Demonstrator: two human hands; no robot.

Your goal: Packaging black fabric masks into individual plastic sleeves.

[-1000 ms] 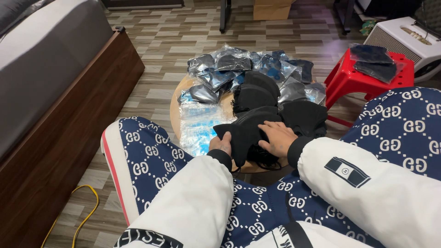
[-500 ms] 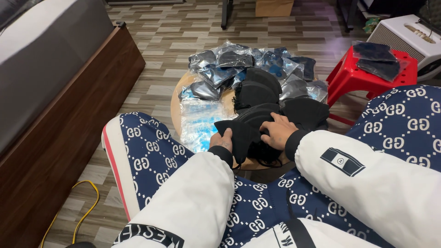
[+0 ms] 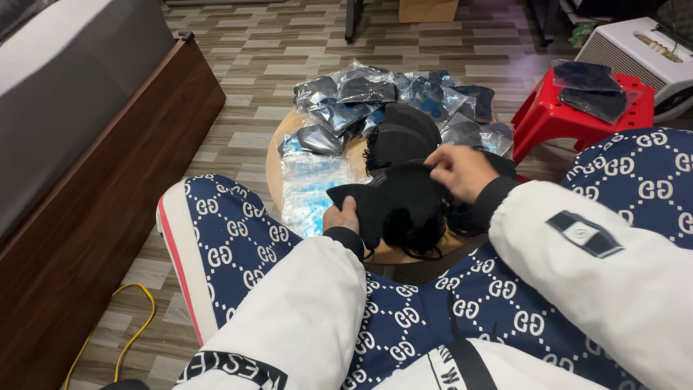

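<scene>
1. The round wooden bench [image 3: 276, 170] sits in the middle of the frame, with a heap of clear-bagged dark items [image 3: 375, 97] at its upper edge.
2. The black cloth piece [image 3: 386, 198] lies at the bench's lower edge, its long axis running left to right between both hands.
3. The right hand [image 3: 462, 170], at the cloth's upper right end, pinches its edge with fingers closed.
4. The left hand [image 3: 341, 217], at the lower left end, presses on the cloth; whether it grips it is hidden.
</scene>
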